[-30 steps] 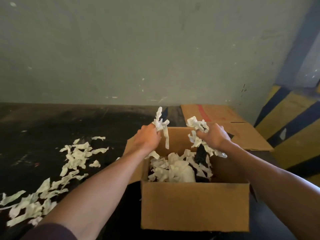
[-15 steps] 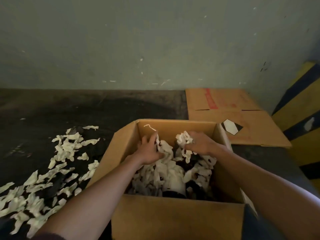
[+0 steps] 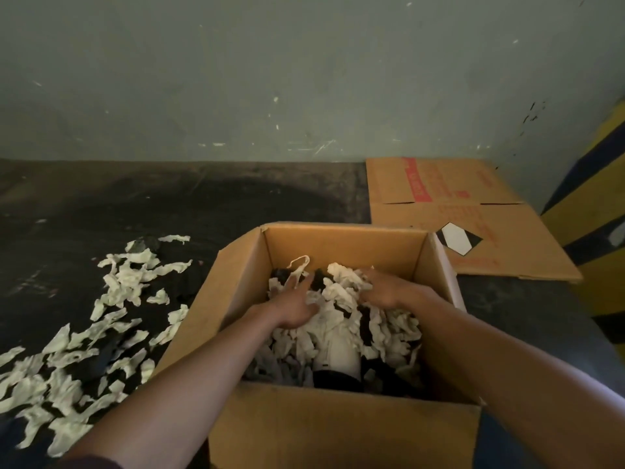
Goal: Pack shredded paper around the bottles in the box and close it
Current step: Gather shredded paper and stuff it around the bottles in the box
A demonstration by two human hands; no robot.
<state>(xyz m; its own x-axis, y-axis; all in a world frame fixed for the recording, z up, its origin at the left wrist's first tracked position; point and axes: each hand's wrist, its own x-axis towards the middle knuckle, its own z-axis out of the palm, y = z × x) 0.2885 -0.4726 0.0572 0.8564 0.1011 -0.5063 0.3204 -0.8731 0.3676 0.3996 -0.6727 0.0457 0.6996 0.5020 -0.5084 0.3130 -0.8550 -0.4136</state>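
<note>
An open cardboard box (image 3: 341, 424) stands on the dark floor in front of me. Inside it lie white paper shreds (image 3: 341, 296) around a white bottle (image 3: 338, 357) with a dark cap; other dark bottles are mostly hidden. My left hand (image 3: 294, 304) lies palm down on the shreds at the box's left, fingers straight. My right hand (image 3: 385, 289) presses on the shreds at the right, fingers spread and slightly bent, holding nothing that I can see.
Loose paper shreds (image 3: 84, 340) are scattered on the floor to the left of the box. A flattened cardboard box (image 3: 473, 218) lies at the back right. A grey wall is behind, a yellow-and-dark striped post (image 3: 595, 211) at the right.
Both hands came down from above the box with bunches of shreds, let them go inside, and now press flat on the paper. The view has tilted closer over the box.
</note>
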